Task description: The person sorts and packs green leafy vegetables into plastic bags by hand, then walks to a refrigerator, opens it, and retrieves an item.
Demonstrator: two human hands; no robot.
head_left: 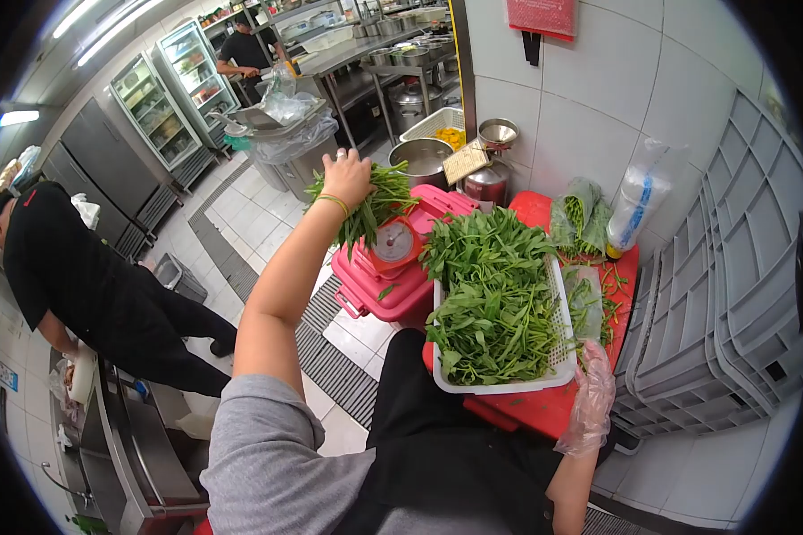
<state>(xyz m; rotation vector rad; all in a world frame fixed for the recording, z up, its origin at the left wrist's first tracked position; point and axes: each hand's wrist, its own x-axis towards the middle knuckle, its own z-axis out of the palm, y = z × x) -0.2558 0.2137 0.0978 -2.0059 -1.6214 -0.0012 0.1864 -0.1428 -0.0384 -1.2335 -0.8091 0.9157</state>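
Note:
My left hand, with a ring and yellow bands at the wrist, grips a bunch of water spinach over a red dial scale. The scale stands on a pink lidded bin. In front of me a white plastic basket is heaped with leafy water spinach. At its right side is my right hand, in a clear plastic glove, its fingers closed at the lower end of a clear plastic bag. The glove blurs the exact hold.
The basket rests on a red table. Behind it are bagged greens and a roll of plastic bags. Grey crates stand at the right. A metal pot sits beyond the bin. A co-worker bends over a counter at left; another person stands farther back.

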